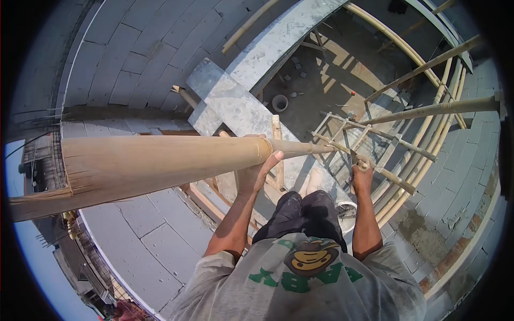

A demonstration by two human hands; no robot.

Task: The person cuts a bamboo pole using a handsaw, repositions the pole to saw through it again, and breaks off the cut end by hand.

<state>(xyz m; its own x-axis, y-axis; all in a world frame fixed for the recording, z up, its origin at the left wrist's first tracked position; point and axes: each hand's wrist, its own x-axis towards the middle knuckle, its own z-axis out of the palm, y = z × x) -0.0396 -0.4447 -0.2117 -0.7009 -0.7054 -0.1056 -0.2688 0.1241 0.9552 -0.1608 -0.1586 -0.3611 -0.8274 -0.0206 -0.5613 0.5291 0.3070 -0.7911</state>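
A thick bamboo pole [166, 163] stretches across the view, its broad, split end close to the camera at the left and its thin end pointing away. My left hand [256, 174] is closed around it from below near a node, thumb along the side; the other fingers are mostly hidden behind the pole. At the right, my right hand [363, 172] is closed on a small tool [364, 165] with a pale wooden handle and what looks like a dark, narrow blade; its exact kind is unclear. This hand is near the pole's thin far end.
I stand on grey scaffold boards [251, 109] high above a floor. A bamboo ladder [348, 136] leans below me. Bamboo poles [428, 139] run along the right, beside a block wall [455, 187]. A bucket [279, 102] stands below; a white bucket [347, 209] is near my legs.
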